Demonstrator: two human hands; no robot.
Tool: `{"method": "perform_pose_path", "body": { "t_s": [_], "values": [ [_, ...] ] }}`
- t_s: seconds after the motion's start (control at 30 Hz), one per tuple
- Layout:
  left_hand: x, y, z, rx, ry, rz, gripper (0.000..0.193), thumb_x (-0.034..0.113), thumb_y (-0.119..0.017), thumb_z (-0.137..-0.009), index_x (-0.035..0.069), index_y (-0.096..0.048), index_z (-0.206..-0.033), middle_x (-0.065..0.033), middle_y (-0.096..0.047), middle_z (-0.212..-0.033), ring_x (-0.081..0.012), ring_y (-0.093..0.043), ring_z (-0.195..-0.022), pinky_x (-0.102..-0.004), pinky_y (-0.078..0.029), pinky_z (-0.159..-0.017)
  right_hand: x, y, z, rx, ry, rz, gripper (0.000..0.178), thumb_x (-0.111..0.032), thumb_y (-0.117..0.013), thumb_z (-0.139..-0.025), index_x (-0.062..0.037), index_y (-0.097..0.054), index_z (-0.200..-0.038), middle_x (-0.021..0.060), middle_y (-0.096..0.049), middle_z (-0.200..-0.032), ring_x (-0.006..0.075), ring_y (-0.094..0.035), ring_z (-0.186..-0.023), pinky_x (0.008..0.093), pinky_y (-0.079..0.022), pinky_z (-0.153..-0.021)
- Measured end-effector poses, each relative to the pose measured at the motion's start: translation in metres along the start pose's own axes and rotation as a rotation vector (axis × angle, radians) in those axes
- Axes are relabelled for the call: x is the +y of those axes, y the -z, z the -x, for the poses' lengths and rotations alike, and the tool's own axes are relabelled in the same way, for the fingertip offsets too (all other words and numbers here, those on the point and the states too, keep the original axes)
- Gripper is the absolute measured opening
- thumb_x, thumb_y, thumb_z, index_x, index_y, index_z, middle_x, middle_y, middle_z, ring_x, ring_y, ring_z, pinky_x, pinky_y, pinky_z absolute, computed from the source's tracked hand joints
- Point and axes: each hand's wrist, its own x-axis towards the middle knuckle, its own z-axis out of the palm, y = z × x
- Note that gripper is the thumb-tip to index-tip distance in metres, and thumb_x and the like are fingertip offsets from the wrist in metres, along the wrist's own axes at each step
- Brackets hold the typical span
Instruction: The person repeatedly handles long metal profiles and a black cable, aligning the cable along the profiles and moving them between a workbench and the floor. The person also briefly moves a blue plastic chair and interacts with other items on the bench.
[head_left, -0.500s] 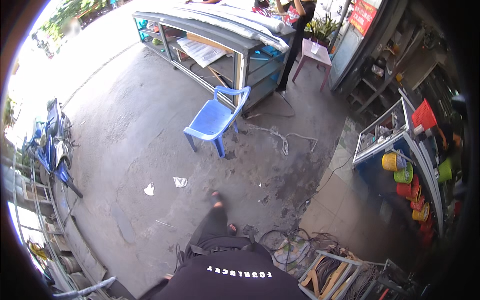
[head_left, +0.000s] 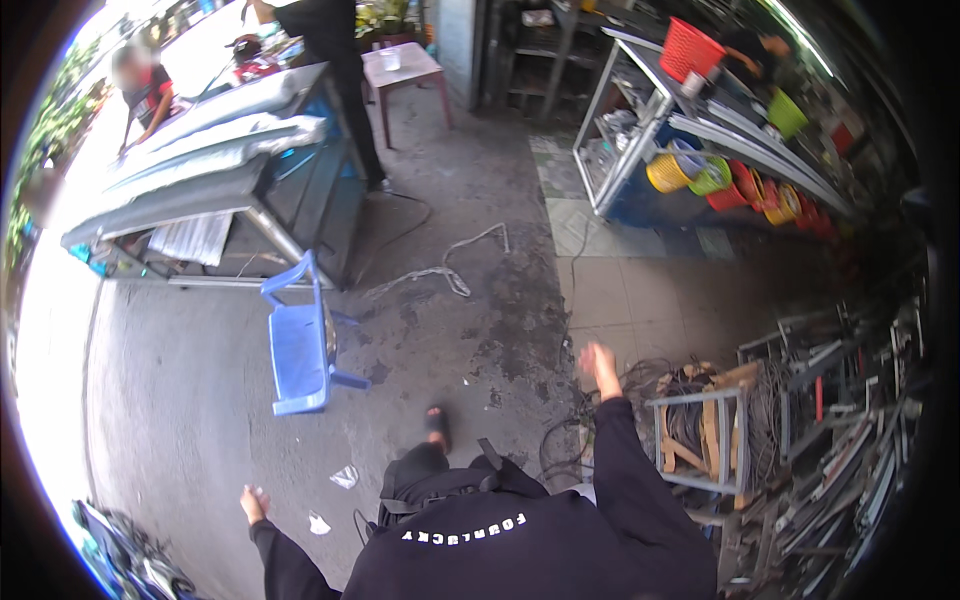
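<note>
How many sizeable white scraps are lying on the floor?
2: the nearer scrap lies right of the left hand; the farther scrap lies a little ahead, toward the blue chair. The person's body may hide others.

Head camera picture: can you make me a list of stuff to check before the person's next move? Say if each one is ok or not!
1. Left hand has nothing in it: cannot tell, it is too small in the picture.
2. Right hand is away from the metal frame: ok, there is a gap between them in this view.
3. Blue chair stands upright: ok, its seat faces up.
4. Floor is free of white scraps: not ok, two lie there, between the left hand and the person's body.
5. Pale cord is picked up: not ok, it lies loose on the floor, to the right of the chair.
</note>
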Motion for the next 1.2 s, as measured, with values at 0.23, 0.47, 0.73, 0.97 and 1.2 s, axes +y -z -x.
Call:
{"method": "perform_pose_path", "body": {
  "t_s": [0.23, 0.47, 0.73, 0.97, 1.2],
  "values": [
    [0.215, -0.416, -0.037, -0.446, -0.56, -0.384, 0.033, 0.026, -0.049, -0.092, -0.001, -0.061, -0.106, -0.0102, -0.064, -0.09, -0.0201, -0.064, -0.079, -0.0287, -0.052, -0.06, -0.129, -0.088, 0.054, -0.191, 0.574, 0.294, 0.023, -0.02, -0.053, -0.092, -0.0003, -0.062, -0.099, 0.0061, -0.067, -0.084, 0.0107, -0.062, -0.07, 0.0253, -0.047, -0.062],
    [0.078, -0.759, 0.161, -1.204, -0.948, -1.156, 0.035, 0.031, -0.048, -0.089, 0.003, -0.061, -0.105, -0.0217, -0.063, -0.099, -0.039, -0.059, -0.095, -0.0452, -0.047, -0.079, 0.13, 0.026, 0.108, 0.341, -0.344, 0.81, 0.028, -0.024, -0.049, -0.087, -0.0008, -0.064, -0.093, 0.0201, -0.064, -0.093, 0.0337, -0.061, -0.086, 0.0432, -0.047, -0.072],
    [0.157, -0.909, 0.179, -1.25, -0.075, -1.552, 0.037, 0.032, -0.046, -0.091, 0.015, -0.054, -0.123, -0.0082, -0.063, -0.113, -0.0241, -0.065, -0.091, -0.0296, -0.053, -0.067, 0.169, 0.066, 0.118, 0.418, -0.985, 0.13, 0.024, -0.023, -0.052, -0.085, -0.0015, -0.06, -0.081, 0.0125, -0.059, -0.072, 0.0265, -0.059, -0.063, 0.0375, -0.044, -0.052],
    [0.302, -1.033, 0.151, -0.812, -0.567, -1.068, 0.036, 0.029, -0.049, -0.086, -0.003, -0.062, -0.098, -0.0152, -0.066, -0.075, -0.0281, -0.064, -0.06, -0.0375, -0.05, -0.061, 0.016, 0.128, -0.129, 0.475, -0.414, -0.126, 0.027, -0.025, -0.053, -0.085, -0.0019, -0.059, -0.074, 0.0076, -0.058, -0.06, 0.0187, -0.055, -0.045, 0.0323, -0.043, -0.038],
    [0.331, -1.128, 0.384, -2.274, -0.342, -1.392, 0.048, 0.039, -0.037, -0.098, 0.008, -0.043, -0.133, -0.0141, -0.051, -0.126, -0.0237, -0.047, -0.118, -0.0358, -0.04, -0.096, -0.327, 0.027, -0.315, 0.301, 0.244, -0.139, 0.043, -0.022, -0.06, -0.087, 0.0017, -0.052, -0.121, 0.0134, -0.058, -0.118, 0.0203, -0.055, -0.107, 0.0303, -0.043, -0.089]
  ]
}}
